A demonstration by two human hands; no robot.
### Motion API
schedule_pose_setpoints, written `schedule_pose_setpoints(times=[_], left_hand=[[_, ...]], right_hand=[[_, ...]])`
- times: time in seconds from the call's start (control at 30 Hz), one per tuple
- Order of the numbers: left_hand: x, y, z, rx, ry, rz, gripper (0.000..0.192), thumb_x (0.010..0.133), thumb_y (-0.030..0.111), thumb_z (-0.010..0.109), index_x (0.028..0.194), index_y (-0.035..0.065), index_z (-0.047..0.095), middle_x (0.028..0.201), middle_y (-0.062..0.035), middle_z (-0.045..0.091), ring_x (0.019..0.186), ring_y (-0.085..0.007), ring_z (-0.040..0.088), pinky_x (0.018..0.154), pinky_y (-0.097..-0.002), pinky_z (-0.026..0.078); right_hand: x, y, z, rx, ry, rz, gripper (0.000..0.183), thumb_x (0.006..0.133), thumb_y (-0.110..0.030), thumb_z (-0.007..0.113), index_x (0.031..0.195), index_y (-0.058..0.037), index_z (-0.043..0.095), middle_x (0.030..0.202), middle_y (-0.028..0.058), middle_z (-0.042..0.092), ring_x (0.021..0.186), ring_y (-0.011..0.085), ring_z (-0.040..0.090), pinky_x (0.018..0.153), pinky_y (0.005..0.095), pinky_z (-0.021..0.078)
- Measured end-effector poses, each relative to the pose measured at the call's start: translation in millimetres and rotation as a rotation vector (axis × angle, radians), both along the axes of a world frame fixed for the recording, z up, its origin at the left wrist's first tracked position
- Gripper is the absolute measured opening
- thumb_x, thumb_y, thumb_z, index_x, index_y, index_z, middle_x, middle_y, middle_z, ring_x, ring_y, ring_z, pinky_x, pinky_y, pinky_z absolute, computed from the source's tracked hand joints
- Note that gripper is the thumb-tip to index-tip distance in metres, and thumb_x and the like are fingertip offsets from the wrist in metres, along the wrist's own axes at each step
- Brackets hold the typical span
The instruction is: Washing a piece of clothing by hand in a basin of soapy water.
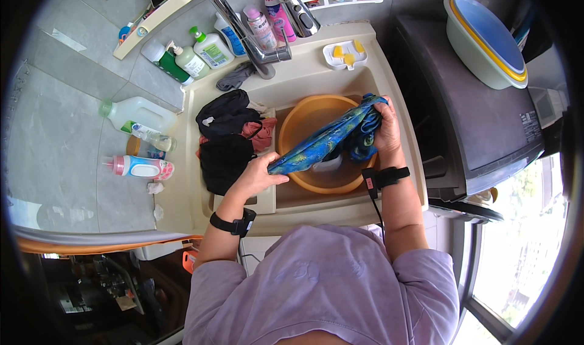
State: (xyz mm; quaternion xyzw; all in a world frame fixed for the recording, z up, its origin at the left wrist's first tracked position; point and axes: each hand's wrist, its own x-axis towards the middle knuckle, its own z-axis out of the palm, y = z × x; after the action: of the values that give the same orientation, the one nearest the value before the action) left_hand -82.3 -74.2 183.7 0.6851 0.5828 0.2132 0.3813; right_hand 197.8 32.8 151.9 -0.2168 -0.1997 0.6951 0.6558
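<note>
A blue and green patterned cloth is stretched slantwise above an orange plastic basin that holds murky water. My left hand grips its lower left end at the basin's rim. Bunched folds at the upper right end are held in my right hand. Something pale and something dark, both partly hidden, lie in the basin under the cloth. Left of the basin, black garments and a reddish cloth lie in a heap on the sink's ledge. The basin stands in a cream sink.
A chrome faucet rises behind the basin. Beside it is a soap dish with yellow soap pieces. Pump bottles line the back left; a large jug lies farther left. Stacked basins rest on a dark appliance at right.
</note>
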Motion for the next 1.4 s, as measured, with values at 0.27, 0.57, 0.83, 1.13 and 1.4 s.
schedule_pose_setpoints(times=[0.27,0.57,0.83,1.13,1.4], left_hand=[[-32.6,15.6,-41.2,0.392,-0.137,0.321,0.013,0.076,0.009,0.061,0.087,0.0026,0.057,0.084,-0.0074,0.057,0.069,-0.0114,0.052,0.062,-0.0247,0.043],[49.8,29.6,-77.0,-0.375,-1.452,0.488,0.045,0.087,0.043,0.036,0.122,0.0153,0.041,0.123,-0.0051,0.045,0.114,-0.0229,0.041,0.088,-0.0453,0.038],[58.3,31.7,-76.4,-0.335,-1.746,0.512,0.046,0.084,0.047,0.042,0.108,0.0099,0.051,0.11,-0.009,0.053,0.106,-0.0234,0.048,0.094,-0.0379,0.035],[45.2,28.4,-81.6,-0.45,-1.577,0.763,0.032,0.073,0.003,0.056,0.105,0.0044,0.051,0.099,-0.0082,0.058,0.09,-0.0239,0.058,0.081,-0.0356,0.046],[58.1,26.1,-60.6,-0.483,-1.543,0.597,0.045,0.065,-0.009,0.05,0.109,-0.0011,0.047,0.101,-0.0138,0.056,0.092,-0.0277,0.057,0.081,-0.0384,0.047]], right_hand=[[-11.2,-4.6,10.9,0.021,-0.194,0.088,0.006,0.074,-0.003,0.055,0.074,-0.0058,0.05,0.075,0.004,0.056,0.067,0.0132,0.054,0.068,0.0249,0.0458],[-93.0,-27.0,4.2,-0.003,-0.325,0.032,0.011,0.072,-0.003,0.056,0.076,-0.0075,0.047,0.069,-0.0018,0.048,0.064,0.0069,0.044,0.06,0.0214,0.0393],[-120.4,-51.6,-28.2,0.657,-1.233,0.335,0.033,0.074,-0.019,0.062,0.098,-0.0029,0.045,0.096,0.0152,0.049,0.091,0.0276,0.048,0.081,0.0336,0.0392],[-57.1,50.3,27.3,0.486,-1.474,0.268,0.017,0.076,-0.016,0.057,0.087,-0.0031,0.06,0.077,0.0161,0.061,0.072,0.0271,0.06,0.067,0.0326,0.0472],[-11.9,177.7,-2.6,0.356,-2.07,-0.149,0.022,0.073,-0.017,0.06,0.092,-0.0047,0.057,0.092,0.0126,0.059,0.087,0.0292,0.056,0.075,0.0356,0.0442]])
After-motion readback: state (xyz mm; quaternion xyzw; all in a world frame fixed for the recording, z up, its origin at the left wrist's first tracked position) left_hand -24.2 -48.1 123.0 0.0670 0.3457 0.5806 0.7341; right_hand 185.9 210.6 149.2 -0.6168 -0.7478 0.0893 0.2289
